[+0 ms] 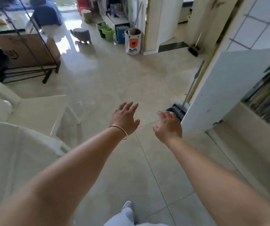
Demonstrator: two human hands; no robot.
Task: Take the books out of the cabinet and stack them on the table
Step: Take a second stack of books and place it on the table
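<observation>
One head-worn view looks forward and down over outstretched arms onto floor.

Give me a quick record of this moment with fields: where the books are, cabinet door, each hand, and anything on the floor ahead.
books: upright in the cabinet, far right
cabinet door: swung open
left hand: empty, fingers spread, bracelet on wrist
right hand: empty, fingers spread, just left of the door
floor ahead: toy bag marked TOYS

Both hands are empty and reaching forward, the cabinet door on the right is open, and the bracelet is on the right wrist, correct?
Not quite: the head view shows the bracelet on the left wrist. The rest holds: left hand and right hand are empty, reaching forward, and the cabinet door is open.
</observation>
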